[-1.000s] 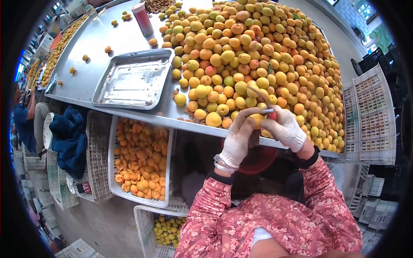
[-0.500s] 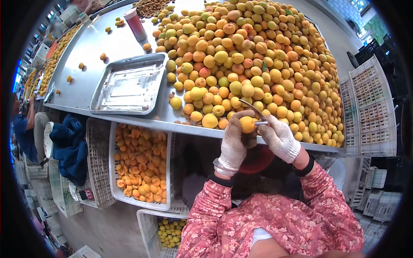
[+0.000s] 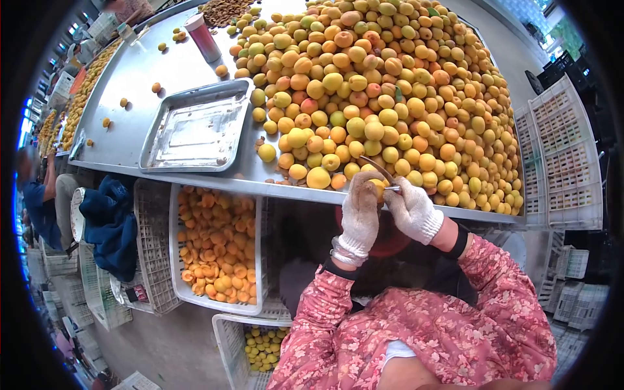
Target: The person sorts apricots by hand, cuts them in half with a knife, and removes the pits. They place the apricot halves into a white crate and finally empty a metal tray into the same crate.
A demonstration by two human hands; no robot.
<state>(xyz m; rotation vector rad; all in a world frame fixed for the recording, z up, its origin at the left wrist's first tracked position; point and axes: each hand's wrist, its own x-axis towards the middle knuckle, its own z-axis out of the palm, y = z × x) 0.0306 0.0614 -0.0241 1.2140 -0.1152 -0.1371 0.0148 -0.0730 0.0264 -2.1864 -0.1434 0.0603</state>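
Observation:
My left hand (image 3: 359, 211), in a white work glove stained brown at the fingers, is closed around an apricot (image 3: 379, 188) over the table's front edge. Only part of the fruit shows between the fingers. My right hand (image 3: 412, 209), gloved too, grips a small knife (image 3: 377, 169) whose curved brown part points up and left; its metal part meets the apricot. Just behind both hands rises a large pile of whole apricots (image 3: 364, 97).
The metal table (image 3: 123, 146) holds an empty-looking tray (image 3: 195, 127), a red and white cup (image 3: 203, 39) and pits (image 3: 227, 11). Below stand a crate of apricot halves (image 3: 218, 250) and a crate of greenish fruit (image 3: 263, 348). White crates (image 3: 564, 156) stand right; a person (image 3: 39, 201) is far left.
Both hands have shifted slightly, and the left glove now covers more of the apricot. The whole view has moved a little.

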